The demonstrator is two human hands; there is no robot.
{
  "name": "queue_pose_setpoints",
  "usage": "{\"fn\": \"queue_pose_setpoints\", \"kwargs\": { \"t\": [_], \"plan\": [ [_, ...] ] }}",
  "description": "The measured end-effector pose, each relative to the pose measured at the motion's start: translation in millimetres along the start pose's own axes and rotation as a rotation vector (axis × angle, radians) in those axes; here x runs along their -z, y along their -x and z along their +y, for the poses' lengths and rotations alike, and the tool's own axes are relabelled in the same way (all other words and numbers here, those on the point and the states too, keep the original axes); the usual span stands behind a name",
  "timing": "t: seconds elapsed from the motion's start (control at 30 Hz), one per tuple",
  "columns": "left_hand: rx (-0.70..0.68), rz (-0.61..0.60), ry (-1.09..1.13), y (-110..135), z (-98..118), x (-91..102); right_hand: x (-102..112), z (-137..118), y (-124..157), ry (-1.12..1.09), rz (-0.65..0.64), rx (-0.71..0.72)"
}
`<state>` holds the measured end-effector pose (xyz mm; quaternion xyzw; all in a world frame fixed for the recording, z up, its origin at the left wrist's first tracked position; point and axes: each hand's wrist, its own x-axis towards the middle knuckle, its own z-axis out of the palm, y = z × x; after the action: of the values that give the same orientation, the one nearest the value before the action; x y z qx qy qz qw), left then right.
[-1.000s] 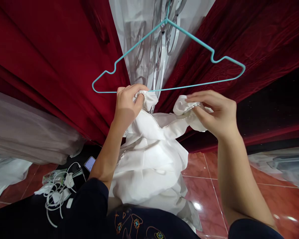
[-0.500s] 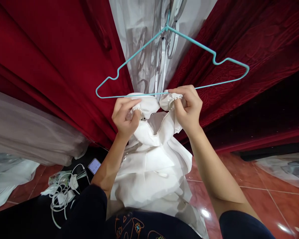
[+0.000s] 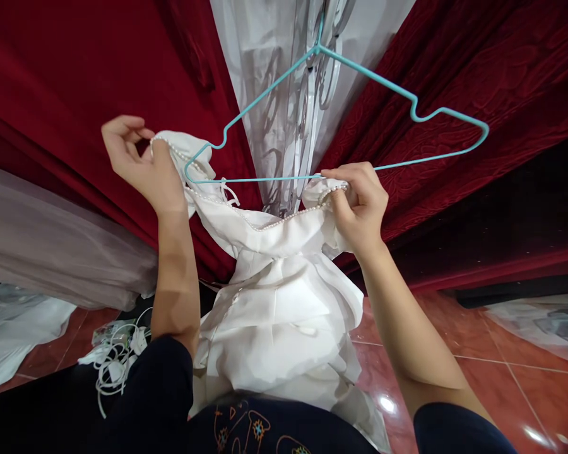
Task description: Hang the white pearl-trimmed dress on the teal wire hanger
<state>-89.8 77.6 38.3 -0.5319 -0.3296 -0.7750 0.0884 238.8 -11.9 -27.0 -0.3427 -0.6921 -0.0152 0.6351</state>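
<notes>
A white dress (image 3: 284,302) with a pearl-trimmed neckline hangs down in front of me. Its left shoulder part is pinched in my left hand (image 3: 144,167), raised beside the left end of a light blue hanger (image 3: 260,180). My right hand (image 3: 360,202) grips the other shoulder part at the hanger's bottom bar, its fingers closed on the pearl edge. The neckline is stretched between both hands. At the top, the hanger's hook sits on a white scrolled metal stand (image 3: 307,107). Part of the left shoulder piece lies behind the hanger's left corner.
Dark red curtains (image 3: 99,75) flank pale fabric at the back. A tangle of white cables (image 3: 116,366) lies on a black surface at lower left. Red floor tiles (image 3: 525,391) show at right. Sheer pale cloth (image 3: 52,233) hangs on the left.
My left hand has moved left and up with its shoulder part, past the hanger's left end, spreading the neckline wide. The right hand stays almost in place. The hanger has shifted slightly.
</notes>
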Motion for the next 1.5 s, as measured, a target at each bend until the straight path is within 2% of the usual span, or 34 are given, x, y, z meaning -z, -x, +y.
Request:
{"fn": "queue_pose_setpoints", "kwargs": {
  "t": [0.07, 0.17, 0.23, 0.27, 0.33, 0.37, 0.43, 0.53, 0.6, 0.67, 0.77, 0.83, 0.93, 1.0, 1.1, 1.17, 1.27, 1.4, 1.5],
  "plan": [
    [0.0, -0.081, 0.032, -8.3, 16.7, -12.0, 0.2, 0.0, 0.4, -0.004, -0.008, -0.005],
    [0.044, -0.364, 0.002, -5.0, 42.4, -24.4, 0.0, 0.4, 1.7, -0.009, -0.004, -0.008],
    [0.009, -0.515, 0.011, 1.0, 55.8, -27.1, -0.5, 0.2, 2.6, -0.005, -0.003, -0.009],
    [-0.009, -0.552, 0.024, 4.3, 61.5, -27.5, -0.8, -0.1, 2.9, -0.004, -0.005, -0.008],
    [-0.079, -0.542, 0.082, 12.5, 72.6, -28.7, -1.3, -0.7, 3.1, -0.002, -0.007, -0.005],
    [-0.125, -0.526, 0.129, 18.2, 78.4, -30.3, -1.5, -0.8, 2.9, -0.001, -0.008, -0.004],
    [-0.175, -0.567, 0.194, 34.2, 90.6, -35.7, -2.1, -0.8, 2.0, 0.002, -0.002, -0.007],
    [-0.07, -0.895, 0.127, 67.3, 107.1, -46.5, -2.8, -0.8, 0.6, 0.014, 0.009, -0.027],
    [-0.018, -1.002, 0.017, 88.1, 114.0, -52.3, -2.8, -2.8, 0.5, 0.024, 0.003, -0.042],
    [0.007, -0.987, -0.057, 101.0, 117.4, -55.6, -1.1, -7.1, 1.6, 0.034, -0.031, -0.054],
    [0.06, -0.958, -0.064, 101.2, 117.8, -56.2, 9.6, -12.3, 4.2, 0.098, -0.042, -0.018],
    [0.104, -0.974, -0.039, 92.9, 115.9, -54.6, 26.2, -8.2, 3.6, 0.188, 0.103, 0.02],
    [0.165, -0.984, -0.033, 79.8, 111.3, -50.6, 64.7, 14.4, -6.4, 0.323, 0.412, 0.006],
    [0.191, -0.99, -0.035, 74.9, 109.2, -48.0, 90.3, 32.5, -20.9, 0.325, 0.494, 0.003],
    [0.197, -1.009, -0.037, 73.8, 108.2, -47.2, 108.2, 42.5, -52.3, 0.24, 0.392, 0.025],
    [0.186, -1.012, -0.043, 75.3, 108.1, -48.7, 102.8, 34.2, -74.9, 0.222, 0.307, -0.009],
    [0.18, -1.006, -0.049, 77.8, 107.6, -50.6, 83.3, 13.2, -99.8, 0.275, 0.225, -0.111],
    [0.175, -0.986, -0.09, 78.2, 108.5, -49.2, 74.4, -3.0, -103.3, 0.366, 0.142, -0.291],
    [0.206, -1.002, -0.065, 76.7, 110.6, -48.2, 82.2, -8.7, -94.6, 0.41, 0.191, -0.313]
  ]
}}
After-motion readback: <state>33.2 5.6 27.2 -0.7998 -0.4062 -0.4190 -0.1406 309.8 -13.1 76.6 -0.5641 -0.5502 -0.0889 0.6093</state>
